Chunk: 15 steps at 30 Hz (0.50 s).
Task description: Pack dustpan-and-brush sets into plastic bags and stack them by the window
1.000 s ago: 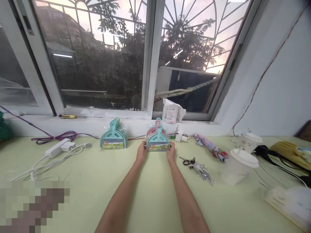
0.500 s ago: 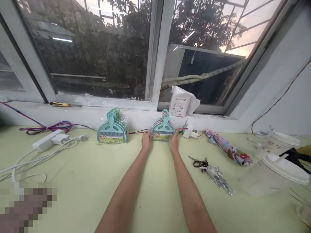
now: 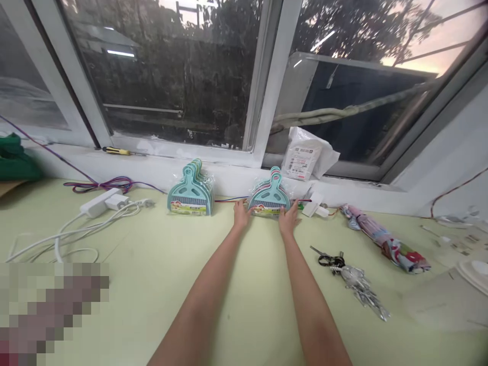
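Observation:
A clear-wrapped stack of teal dustpans with brushes [image 3: 270, 195] stands upright against the low wall under the window, a printed label across its front. My left hand [image 3: 241, 213] grips its left side, and my right hand [image 3: 288, 217] holds the right side with the thumb towards the front. Some of the fingers are hidden behind the pack. Further left, apart from both hands, a second similar dustpan pack [image 3: 190, 193] leans on the same wall.
At left lie a white power strip [image 3: 101, 202] with cables and a coil of red-blue wire [image 3: 110, 184]. To the right are keys [image 3: 351, 277], a folded umbrella [image 3: 385, 239] and a plastic tub [image 3: 450, 295]. A screwdriver [image 3: 118, 151] and a white packet [image 3: 305, 155] rest on the sill.
The view has swung left and tilted, so everything sits further right in the picture. Both hands stay at the sides of the same dustpan pack; the right thumb now shows on its front.

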Motion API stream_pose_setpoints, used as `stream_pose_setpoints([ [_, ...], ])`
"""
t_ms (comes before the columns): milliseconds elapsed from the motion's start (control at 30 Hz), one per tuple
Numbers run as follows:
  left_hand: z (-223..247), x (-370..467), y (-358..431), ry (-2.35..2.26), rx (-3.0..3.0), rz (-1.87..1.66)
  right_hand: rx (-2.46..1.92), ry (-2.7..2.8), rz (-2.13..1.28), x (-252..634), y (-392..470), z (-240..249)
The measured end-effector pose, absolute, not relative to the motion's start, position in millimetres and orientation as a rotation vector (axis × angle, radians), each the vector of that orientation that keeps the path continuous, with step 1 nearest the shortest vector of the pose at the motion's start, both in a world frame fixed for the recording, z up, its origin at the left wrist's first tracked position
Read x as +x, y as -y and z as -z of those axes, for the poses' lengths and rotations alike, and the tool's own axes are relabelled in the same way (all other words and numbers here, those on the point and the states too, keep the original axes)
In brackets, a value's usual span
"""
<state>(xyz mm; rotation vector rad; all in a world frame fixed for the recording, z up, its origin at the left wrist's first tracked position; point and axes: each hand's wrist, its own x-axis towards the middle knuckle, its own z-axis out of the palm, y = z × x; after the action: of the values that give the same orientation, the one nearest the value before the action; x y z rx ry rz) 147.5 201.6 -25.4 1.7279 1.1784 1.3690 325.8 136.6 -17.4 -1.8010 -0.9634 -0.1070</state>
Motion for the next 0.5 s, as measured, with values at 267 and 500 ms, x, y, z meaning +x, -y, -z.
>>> stream_pose_setpoints([
  [267, 22.2, 124.0, -163.6, -1.186, 1.666, -1.348, -1.822, 0.786, 0.334, 285.9, -65.6, 3.8],
  [500, 25.3, 89.6, -107.1, -1.196, 1.643, -1.333, -1.882, 1.702, 0.054, 253.0, -42.0, 10.0],
])
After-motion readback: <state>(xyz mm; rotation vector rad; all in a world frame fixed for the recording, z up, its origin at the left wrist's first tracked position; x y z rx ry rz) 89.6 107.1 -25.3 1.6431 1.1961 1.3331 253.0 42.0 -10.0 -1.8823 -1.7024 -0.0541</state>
